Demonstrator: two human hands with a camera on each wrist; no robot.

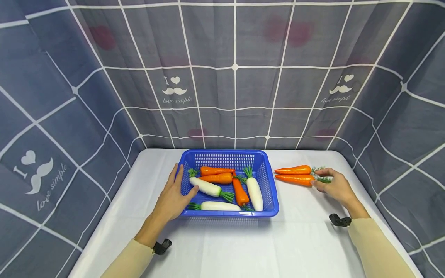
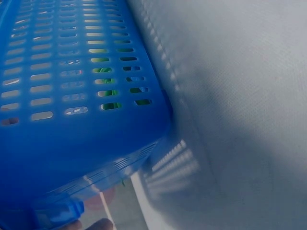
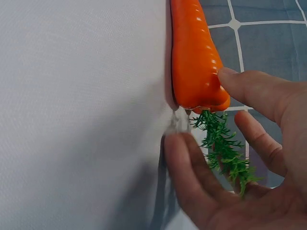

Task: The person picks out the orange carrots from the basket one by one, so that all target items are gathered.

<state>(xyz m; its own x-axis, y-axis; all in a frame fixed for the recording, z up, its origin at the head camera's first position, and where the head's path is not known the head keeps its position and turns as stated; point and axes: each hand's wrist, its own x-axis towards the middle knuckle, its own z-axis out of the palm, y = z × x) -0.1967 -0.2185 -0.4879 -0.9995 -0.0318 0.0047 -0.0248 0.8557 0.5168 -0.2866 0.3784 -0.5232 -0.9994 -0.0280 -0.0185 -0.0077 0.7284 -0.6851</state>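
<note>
Two carrots lie on the white counter (image 1: 222, 251), right of centre in the head frame: near carrot (image 1: 293, 179), far carrot (image 1: 292, 170) just above it. Long axes run roughly level across the frame – tips left toward the blue basket (image 1: 226, 213), leafy ends right. The right hand (image 1: 335, 187) is the nearer one, at those leafy ends; the carrot bodies extend leftward from its fingers.

Right fingers: curved and spaced about the leaves (image 1: 325, 180); whether they grip or only touch, cannot tell. Left hand (image 1: 174, 199): fingers fairly straight at the basket's left rim, thumb reaching over it, well apart from the carrots.

The right wrist view adds what the head view hides – one fingertip against a carrot's side near the crown, gaps between the fingers, a sliver of orange behind, probably the second carrot. The left wrist view alone shows the basket's slotted outer wall up close.
</note>
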